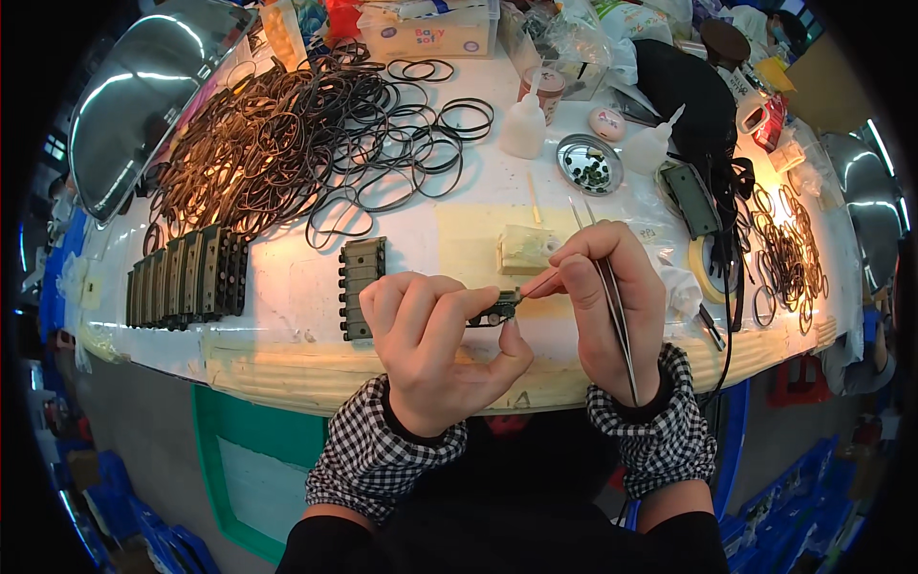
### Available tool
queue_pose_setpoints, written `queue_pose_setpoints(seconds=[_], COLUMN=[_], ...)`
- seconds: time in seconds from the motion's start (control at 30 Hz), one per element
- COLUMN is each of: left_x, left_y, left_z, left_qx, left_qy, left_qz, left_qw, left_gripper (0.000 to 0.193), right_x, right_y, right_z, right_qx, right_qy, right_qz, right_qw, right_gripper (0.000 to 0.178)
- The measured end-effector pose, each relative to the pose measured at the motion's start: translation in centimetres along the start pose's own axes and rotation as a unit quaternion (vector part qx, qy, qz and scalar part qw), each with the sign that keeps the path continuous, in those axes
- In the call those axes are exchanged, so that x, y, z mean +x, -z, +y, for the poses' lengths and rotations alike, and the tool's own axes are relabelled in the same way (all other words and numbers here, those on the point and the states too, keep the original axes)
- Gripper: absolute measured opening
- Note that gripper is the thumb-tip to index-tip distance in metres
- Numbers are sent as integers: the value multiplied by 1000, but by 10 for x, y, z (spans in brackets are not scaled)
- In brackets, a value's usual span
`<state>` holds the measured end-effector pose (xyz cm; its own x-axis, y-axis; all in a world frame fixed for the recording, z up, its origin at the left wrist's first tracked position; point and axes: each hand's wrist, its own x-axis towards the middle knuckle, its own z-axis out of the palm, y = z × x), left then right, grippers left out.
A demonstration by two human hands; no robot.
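Observation:
A small dark green plastic model part point(497, 311) is pinched between the thumb and forefinger of my left hand point(421, 349); the fingers hide some of it. My right hand point(617, 297) grips metal tweezers point(618, 330) against the palm, their tips pointing away from me. Its thumb and forefinger reach to the part's right end, where a tiny piece may be hidden. A cream block point(524, 251) lies just beyond the hands. To the left of my left hand stands a green ribbed piece with wheel-like knobs point(361, 287).
Several similar green pieces point(191, 277) stand in a row at left. A tangled heap of dark bands point(277, 143) spreads behind. A round metal dish point(562, 165) of tiny dark parts, white squeeze bottles point(523, 126) and a tape roll point(706, 273) lie beyond. Lamp shades point(143, 96) flank the table.

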<state>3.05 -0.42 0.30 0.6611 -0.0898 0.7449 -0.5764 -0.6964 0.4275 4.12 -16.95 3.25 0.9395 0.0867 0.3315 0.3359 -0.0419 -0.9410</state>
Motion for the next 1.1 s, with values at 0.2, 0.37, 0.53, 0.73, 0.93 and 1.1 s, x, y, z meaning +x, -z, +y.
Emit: queue_pose_setpoints(seconds=[0.2,0.37,0.53,0.73,0.93,1.1], left_x=[-1,0,-1,-1,1,0], left_y=[2,0,2,0,3,3], left_z=[0,0,0,-1,0,0], left_qx=[6,3,5,3,8,13], left_qy=[3,-3,-2,-6,-14,-4], left_qz=[1,8,5,7,6,17], left_qw=[1000,1000,1000,1000,1000,1000], left_gripper=[29,29,29,29,28,28], right_x=[1,0,11,21,14,-9], right_y=[-3,-1,9,15,18,14], right_z=[4,4,5,18,4,-19], right_qx=[4,8,-148,-397,-417,-216], right_qy=[20,19,128,197,198,99], right_qz=[-6,3,115,81,71,4], right_qw=[1000,1000,974,893,884,971], right_gripper=[7,9,7,10,26,39])
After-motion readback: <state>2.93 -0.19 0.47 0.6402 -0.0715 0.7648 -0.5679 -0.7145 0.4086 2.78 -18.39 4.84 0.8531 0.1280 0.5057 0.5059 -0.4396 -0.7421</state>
